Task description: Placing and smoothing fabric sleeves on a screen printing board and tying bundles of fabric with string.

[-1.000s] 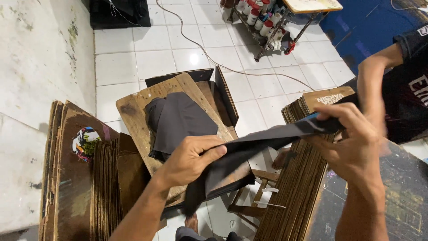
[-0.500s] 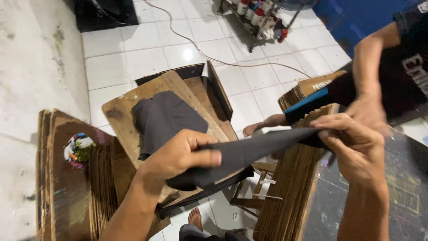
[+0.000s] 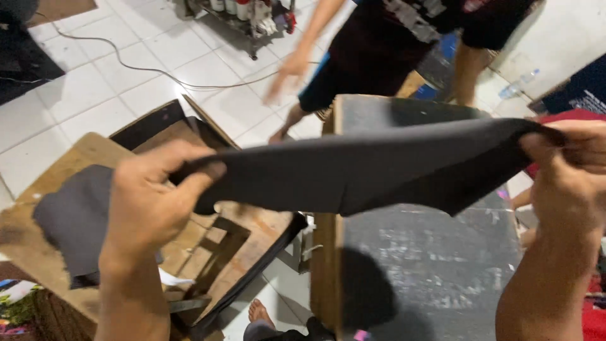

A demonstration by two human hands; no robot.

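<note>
Dark grey fabric (image 3: 353,170), a single flat piece, now hangs stretched level between the person's two hands, where half a second ago it sloped down toward the left and was gathered in a fold; it reads as pulled out to its full width. The left hand (image 3: 148,202) pinches its left end, thumb on top and fingers curled under, and the right hand (image 3: 568,173) clamps the right end in a closed fist near the frame's edge. The view has swung to the right as well: the stacks of brown cardboard that filled the lower left and middle have slid almost out of sight, and a dark, paint-flecked counter (image 3: 429,259) with a wooden edge now lies under the cloth. Counting from close in: two hands of the person, one stretched piece of fabric, one bare foot (image 3: 259,311) on the tiles below. Left of it one worn wooden board (image 3: 95,148) carries one more piece of grey fabric (image 3: 72,221), lying flat, so two grey pieces in all. Farther off a co-worker in a dark shirt stands behind the counter, one blurred hand (image 3: 284,72) swinging free; earlier that hand was close beside the person's right hand. One cable (image 3: 126,63) crosses the white floor tiles toward one rack of cans (image 3: 243,12) at the top.
</note>
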